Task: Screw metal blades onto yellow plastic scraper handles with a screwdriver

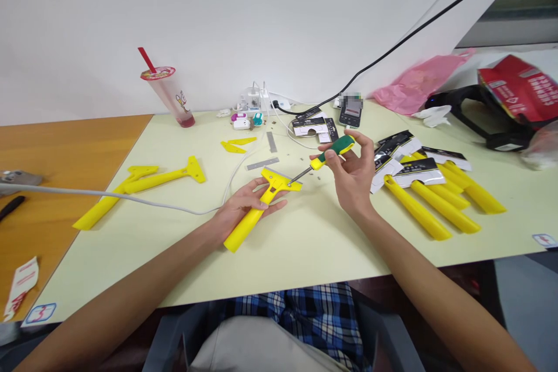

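My left hand (244, 203) is closed around a yellow scraper (248, 226), its wide head tilted up and away from me. A strip of metal blade shows along the head's far edge. Between the fingers of my right hand (355, 174) is a green and yellow screwdriver (337, 148). Its tip meets a screw at the right end of the scraper head. Just beyond the head lie two loose metal blades, one flat blade (263, 164) and another blade (271, 142). Two yellow plastic plates (238, 144) rest near them, and tiny screws are scattered to the right.
Yellow scrapers (165, 179) lie at the left. Several yellow handles (444, 203) and black-and-white packets (414, 171) are piled at the right. A tilted cup (170, 99) with a straw, a power strip (257, 99) and a phone (351, 111) stand at the back. A white cable (131, 199) crosses the left side.
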A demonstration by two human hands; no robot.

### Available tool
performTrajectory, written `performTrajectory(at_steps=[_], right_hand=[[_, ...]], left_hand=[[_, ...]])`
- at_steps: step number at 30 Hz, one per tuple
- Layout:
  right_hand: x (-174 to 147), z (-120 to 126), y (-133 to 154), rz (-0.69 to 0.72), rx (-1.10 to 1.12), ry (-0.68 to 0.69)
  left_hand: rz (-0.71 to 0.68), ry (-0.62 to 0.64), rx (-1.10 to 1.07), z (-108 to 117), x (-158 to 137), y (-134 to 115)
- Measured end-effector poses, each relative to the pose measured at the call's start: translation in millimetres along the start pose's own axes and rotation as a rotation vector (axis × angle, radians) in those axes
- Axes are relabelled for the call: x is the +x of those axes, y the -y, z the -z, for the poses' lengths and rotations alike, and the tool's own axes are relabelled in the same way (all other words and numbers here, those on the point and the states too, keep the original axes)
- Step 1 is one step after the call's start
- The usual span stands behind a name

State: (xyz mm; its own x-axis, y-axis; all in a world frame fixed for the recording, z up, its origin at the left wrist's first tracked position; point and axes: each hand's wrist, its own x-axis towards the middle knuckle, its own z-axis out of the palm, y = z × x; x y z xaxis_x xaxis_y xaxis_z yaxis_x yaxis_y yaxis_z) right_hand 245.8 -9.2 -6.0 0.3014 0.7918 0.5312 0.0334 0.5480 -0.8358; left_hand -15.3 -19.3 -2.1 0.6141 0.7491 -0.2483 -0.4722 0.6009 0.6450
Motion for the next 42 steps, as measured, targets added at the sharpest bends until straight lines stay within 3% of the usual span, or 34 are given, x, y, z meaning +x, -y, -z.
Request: performTrajectory(at_steps=[15,25,33,38,42], right_hand=[[0.6,3.2,-3.9,0.167,-0.108,0.057],[-4.7,-1.4,4.4,0.192,-0.072,0.097],[-9.1,-1.3,4.1,0.283,-0.125,0.113],[-12.2,1.1,-0.3,0.390,-0.158,0.164],[-16.8,-0.3,1.0,0.402,-0.220,0.286]], left_hand=[[-0.017,-0.012,0.041,0.4,-0.8,1.2],[-0.002,-0.005,0.128,2.1,-0.4,0.8],[-0.074,-0.024,0.155,5.0,3.9,10.5],[-0.070,-0.009,0.146,5.0,4.6,11.2],[-0.076,-0.033,0.157,4.0,5.2,12.6]])
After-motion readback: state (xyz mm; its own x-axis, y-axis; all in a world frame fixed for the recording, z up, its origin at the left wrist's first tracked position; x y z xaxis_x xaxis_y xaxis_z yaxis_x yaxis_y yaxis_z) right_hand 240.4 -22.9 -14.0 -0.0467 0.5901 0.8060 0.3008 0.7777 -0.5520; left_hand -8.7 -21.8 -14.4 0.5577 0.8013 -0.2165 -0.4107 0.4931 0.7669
